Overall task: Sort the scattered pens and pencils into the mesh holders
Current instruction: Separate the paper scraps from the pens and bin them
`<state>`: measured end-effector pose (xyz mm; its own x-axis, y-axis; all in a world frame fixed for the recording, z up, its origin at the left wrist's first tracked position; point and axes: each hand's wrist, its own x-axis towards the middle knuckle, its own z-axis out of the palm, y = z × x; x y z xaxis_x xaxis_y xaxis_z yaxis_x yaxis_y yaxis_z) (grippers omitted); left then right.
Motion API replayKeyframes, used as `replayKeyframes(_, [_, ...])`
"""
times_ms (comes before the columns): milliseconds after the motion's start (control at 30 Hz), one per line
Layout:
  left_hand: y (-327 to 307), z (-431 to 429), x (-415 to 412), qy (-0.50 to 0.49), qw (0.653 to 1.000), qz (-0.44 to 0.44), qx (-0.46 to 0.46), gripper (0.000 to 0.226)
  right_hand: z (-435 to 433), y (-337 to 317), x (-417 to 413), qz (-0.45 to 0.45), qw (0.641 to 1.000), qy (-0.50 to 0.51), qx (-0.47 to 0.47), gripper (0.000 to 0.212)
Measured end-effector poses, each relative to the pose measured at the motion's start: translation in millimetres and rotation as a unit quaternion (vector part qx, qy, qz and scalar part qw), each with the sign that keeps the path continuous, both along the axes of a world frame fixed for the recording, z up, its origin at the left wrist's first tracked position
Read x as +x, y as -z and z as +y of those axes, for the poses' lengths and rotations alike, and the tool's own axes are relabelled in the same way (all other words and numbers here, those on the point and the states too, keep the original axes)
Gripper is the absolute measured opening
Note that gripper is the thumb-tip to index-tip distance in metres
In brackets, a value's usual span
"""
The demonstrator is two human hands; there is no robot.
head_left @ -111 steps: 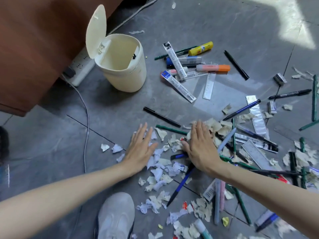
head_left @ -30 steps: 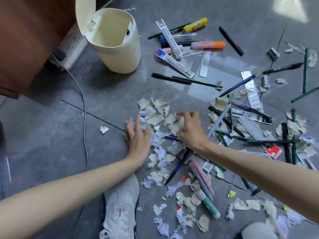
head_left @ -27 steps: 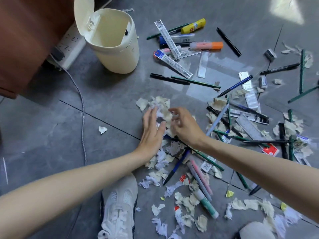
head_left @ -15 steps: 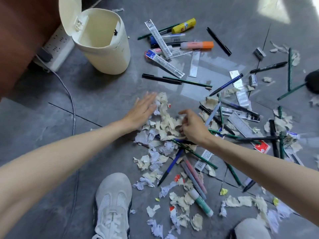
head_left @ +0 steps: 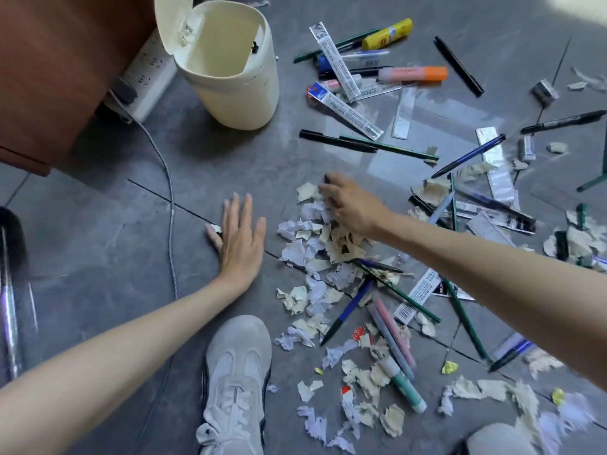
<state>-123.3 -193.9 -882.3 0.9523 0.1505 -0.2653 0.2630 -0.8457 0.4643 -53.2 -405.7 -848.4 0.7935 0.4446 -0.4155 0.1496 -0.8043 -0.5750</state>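
Note:
Pens and pencils lie scattered over the grey floor: a black pen point(head_left: 335, 141), a green pencil point(head_left: 391, 147), a blue pen point(head_left: 469, 156), an orange highlighter point(head_left: 414, 73), and another blue pen point(head_left: 348, 311) among torn paper scraps point(head_left: 315, 251). No mesh holder is in view. My left hand point(head_left: 241, 238) lies flat on the floor left of the scrap pile, fingers spread, its fingertips at a lone white scrap point(head_left: 215, 228). My right hand point(head_left: 351, 205) rests on the pile's far edge with fingers curled over scraps; whether it grips any is hidden.
A cream bin point(head_left: 230, 67) with its lid up stands at the back left, beside a power strip point(head_left: 147, 70) and a brown cabinet point(head_left: 59, 60). A grey cable point(head_left: 169, 205) runs down the floor. Refill packs and rulers lie among the pens. A grey shoe point(head_left: 236, 382) sits near me.
My left hand has left the pile and slid left to the lone scrap. My right hand has moved up to the pile's far edge. The scraps sit in a tighter heap.

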Motion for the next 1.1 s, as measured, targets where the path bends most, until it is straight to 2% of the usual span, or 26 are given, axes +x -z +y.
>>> replayKeyframes(33, [-3.0, -8.5, 2.0, 0.033, 0.999, -0.008, -0.034, 0.052, 1.5, -1.8, -6.2, 0.017, 1.0, -0.006, 0.021, 0.026])
replayKeyframes(100, [-10.2, -24.6, 6.4, 0.09, 0.989, -0.018, -0.112, 0.052, -1.3, -7.7, -20.6, 0.045, 0.998, -0.018, 0.05, 0.046])
replayKeyframes(167, [-16.2, -34.8, 9.1, 0.142, 0.977, -0.04, -0.152, 0.053, -10.3, -10.8, -29.6, 0.028, 0.997, -0.003, 0.075, 0.053])
replayKeyframes(233, [-16.3, -33.2, 11.6, 0.206, 0.967, -0.073, -0.129, 0.055, -23.7, -10.8, -33.7, 0.012, 0.995, 0.041, 0.086, 0.051])
replayKeyframes(300, [-12.4, -22.2, 17.0, 0.228, 0.964, -0.1, -0.095, 0.057, -37.1, -8.6, -35.3, -0.004, 0.993, 0.088, 0.073, 0.045])
replayKeyframes(433, [-2.1, -0.1, 38.5, 0.161, 0.972, -0.168, -0.027, 0.054, -50.9, -5.8, -44.1, -0.027, 0.987, 0.158, 0.029, 0.044])
replayKeyframes(533, [0.2, -2.0, 55.2, 0.099, 0.993, -0.059, -0.038, 0.058, -46.9, -0.8, -53.1, -0.052, 0.982, 0.179, -0.01, 0.047])
replayKeyframes(633, [-3.2, -16.9, 54.8, 0.207, 0.975, 0.004, -0.085, 0.066, -29.5, -4.3, -55.4, 0.022, 0.974, 0.208, 0.082, 0.049])
replayKeyframes(700, [-8.4, -29.1, 46.9, 0.284, 0.947, 0.032, -0.148, 0.076, -25.2, -10.8, -52.0, 0.052, 0.98, 0.153, 0.117, 0.055])
replayKeyframes(800, [-11.1, -25.6, 36.1, 0.353, 0.926, 0.004, -0.134, 0.077, -39.4, -19.5, -41.8, 0.003, 0.996, 0.063, 0.059, 0.06])
replayKeyframes(867, [-8.7, -12.7, 29.4, 0.353, 0.93, -0.031, -0.096, 0.081, -52.8, -22.2, -35.4, -0.019, 0.994, 0.098, 0.034, 0.057])
replayKeyframes(1000, [-0.5, -18.2, 14.2, 0.334, 0.94, -0.011, -0.069, 0.09, -53.2, -11.8, -38.0, 0.058, 0.988, 0.143, 0.013, 0.079])
replayKeyframes(1100, [4.5, -57.1, 14.9, 0.283, 0.956, -0.04, -0.064, 0.077, -32.0, -0.5, -45.2, 0.046, 0.989, 0.136, 0.021, 0.081])
